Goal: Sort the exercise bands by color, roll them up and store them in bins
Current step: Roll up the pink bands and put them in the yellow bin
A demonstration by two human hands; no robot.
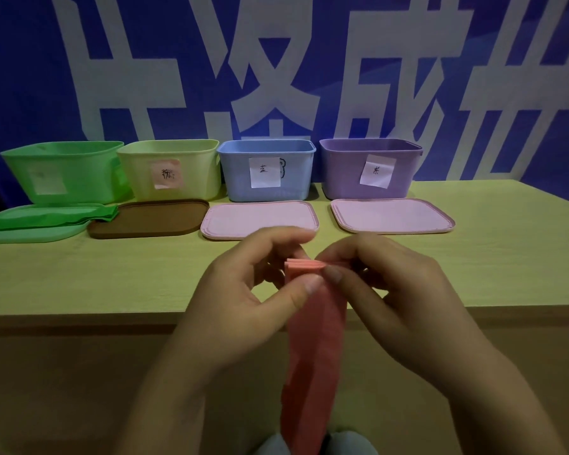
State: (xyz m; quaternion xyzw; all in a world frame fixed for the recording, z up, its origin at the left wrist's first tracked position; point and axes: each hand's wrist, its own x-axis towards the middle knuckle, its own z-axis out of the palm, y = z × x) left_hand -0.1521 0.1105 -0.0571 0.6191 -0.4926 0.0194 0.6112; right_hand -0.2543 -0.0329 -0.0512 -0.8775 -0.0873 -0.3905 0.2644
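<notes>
Hands met over the near edge of the bench (79,284), both closed in a pinch on the top of a pink band (316,339). The left hand (243,290) held the folded end from nine o'clock, thumb pressed against its near face; the right hand (385,290) held it from three o'clock, fingertips on the stacked layers. The rest of the band hung straight down toward six o'clock, off the bench, probably so its own weight kept it flat and untwisted while the roll was started at the top.

At twelve o'clock, along the back of the bench, stood four open bins in a row: a green bin (63,172), a yellow bin (171,169) with a pink label, a blue bin (266,172) and a purple bin (372,169). Each had its lid laid flat in front of it, seemingly so rolled bands could be dropped straight in. At ten o'clock a green band (46,220) lay unrolled across the green lid (30,234), next to the brown lid (148,220); two pink lids, (260,220) and (391,215), lay further right. The pink-labelled yellow bin seemed the likely home for the pink band.
</notes>
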